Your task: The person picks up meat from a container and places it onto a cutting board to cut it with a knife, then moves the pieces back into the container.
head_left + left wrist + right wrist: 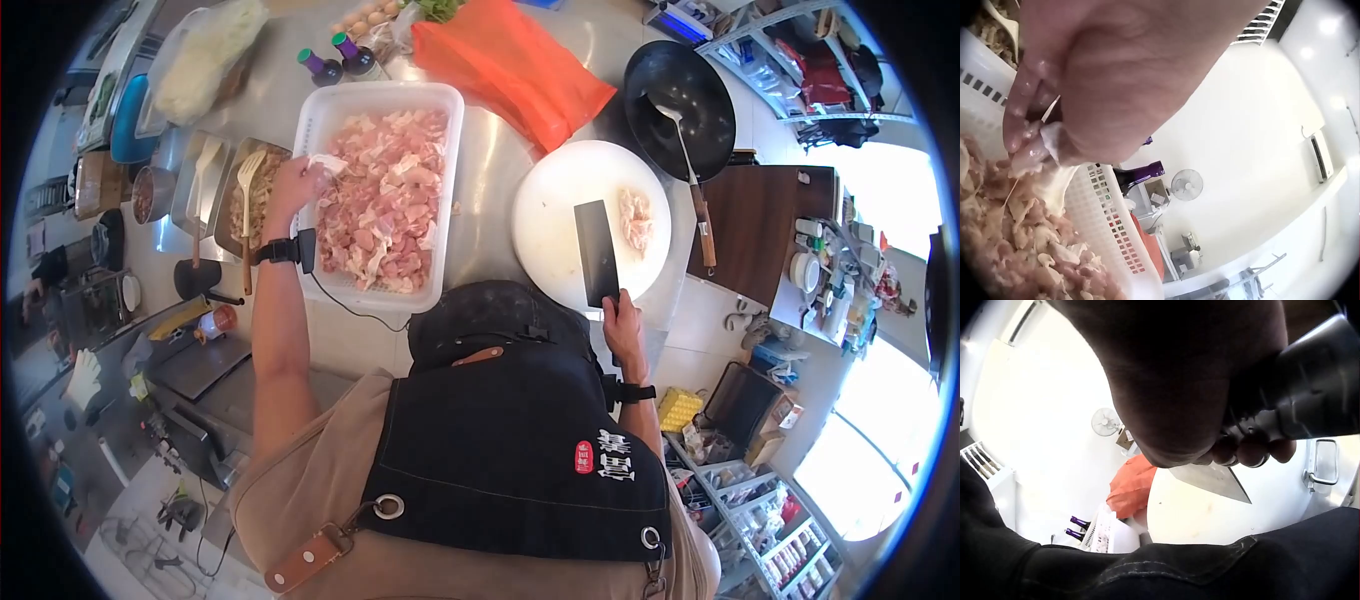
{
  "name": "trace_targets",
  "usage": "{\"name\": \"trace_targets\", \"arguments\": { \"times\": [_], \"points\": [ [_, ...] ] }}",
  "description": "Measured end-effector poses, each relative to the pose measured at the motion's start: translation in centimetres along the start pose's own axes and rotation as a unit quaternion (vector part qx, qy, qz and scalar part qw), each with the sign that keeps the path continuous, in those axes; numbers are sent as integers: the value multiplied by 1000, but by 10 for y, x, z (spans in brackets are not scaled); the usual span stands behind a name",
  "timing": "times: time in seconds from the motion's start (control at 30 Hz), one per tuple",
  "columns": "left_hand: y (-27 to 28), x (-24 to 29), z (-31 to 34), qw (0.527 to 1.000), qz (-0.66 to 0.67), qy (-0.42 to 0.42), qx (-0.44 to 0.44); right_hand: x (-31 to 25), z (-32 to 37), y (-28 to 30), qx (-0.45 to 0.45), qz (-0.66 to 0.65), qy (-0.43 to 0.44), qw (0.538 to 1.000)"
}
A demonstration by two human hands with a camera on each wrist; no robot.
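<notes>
At the left rim of a white plastic basket full of cut raw meat, my left hand pinches a pale piece of meat. In the left wrist view its wet fingers are curled, and a whitish strip hangs from them onto the heap. My right hand grips a cleaver by its handle. The wide blade lies over the round white cutting board, pointing away from me. A small pile of pale meat sits on the board right of the blade.
An orange bag lies behind the board. A black wok with a ladle stands at the right. Purple-capped bottles are behind the basket. Metal trays with wooden-handled utensils stand at the left.
</notes>
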State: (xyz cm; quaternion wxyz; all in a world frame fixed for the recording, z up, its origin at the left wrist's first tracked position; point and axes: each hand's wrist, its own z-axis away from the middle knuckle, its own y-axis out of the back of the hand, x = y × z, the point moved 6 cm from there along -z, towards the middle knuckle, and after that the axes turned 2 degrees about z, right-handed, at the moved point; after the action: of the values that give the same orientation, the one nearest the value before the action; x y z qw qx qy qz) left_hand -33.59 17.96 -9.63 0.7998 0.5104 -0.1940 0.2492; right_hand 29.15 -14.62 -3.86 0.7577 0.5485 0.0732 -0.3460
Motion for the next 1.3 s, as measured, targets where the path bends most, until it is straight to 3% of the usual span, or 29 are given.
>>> {"name": "trace_targets", "arguments": {
  "times": [0.03, 0.1, 0.2, 0.23, 0.3, 0.4, 0.53, 0.6, 0.63, 0.67, 0.7, 0.83, 0.9, 1.07, 1.3],
  "points": [
    [-1, -1, -4, 1000, 2, -1, 0, -1, 1, 0, 1, 1, 0, 1000],
    [11, 29, -7, 988, -101, -68, 96, -1, 2, -1, -6, 5, -7, 1000],
    [0, 79, 0, 976, -116, -90, 163, -2, 3, -2, -5, 15, -12, 1000],
    [-8, 94, 0, 975, -115, -92, 165, -2, 3, -1, -3, 14, -10, 1000],
    [-34, 128, 1, 977, 2, -212, 34, -1, 3, -2, -13, 7, -21, 1000],
    [-76, 115, -21, 961, -99, -255, 46, -1, 3, -4, -10, 8, -20, 1000],
    [-84, 99, -37, 976, -110, -188, 14, -1, 5, -5, -4, 7, -18, 1000],
    [-75, 86, -39, 979, 13, -203, -20, 0, 4, -5, -10, 15, -32, 999],
    [-64, 76, -39, 978, 11, -206, -23, 3, 4, -6, -7, 13, -36, 999],
    [-55, 54, -41, 968, 185, -141, -98, 4, 4, -7, -3, 7, -27, 1000],
    [-53, 44, -38, 919, 351, -68, -168, 5, 5, -8, 1, 0, -16, 1000],
    [7, 75, -6, 925, 351, -64, -132, 2, 5, -12, -2, -23, -12, 1000],
    [26, 74, -4, 941, 328, -48, -70, 5, 1, -15, -2, -16, -20, 1000],
    [31, 93, -5, 922, 374, -40, -91, 6, -4, -5, -2, -11, -16, 1000],
    [31, 85, -27, 934, 350, -72, -14, 2, 6, -6, -15, 23, -32, 999]
  ]
}}
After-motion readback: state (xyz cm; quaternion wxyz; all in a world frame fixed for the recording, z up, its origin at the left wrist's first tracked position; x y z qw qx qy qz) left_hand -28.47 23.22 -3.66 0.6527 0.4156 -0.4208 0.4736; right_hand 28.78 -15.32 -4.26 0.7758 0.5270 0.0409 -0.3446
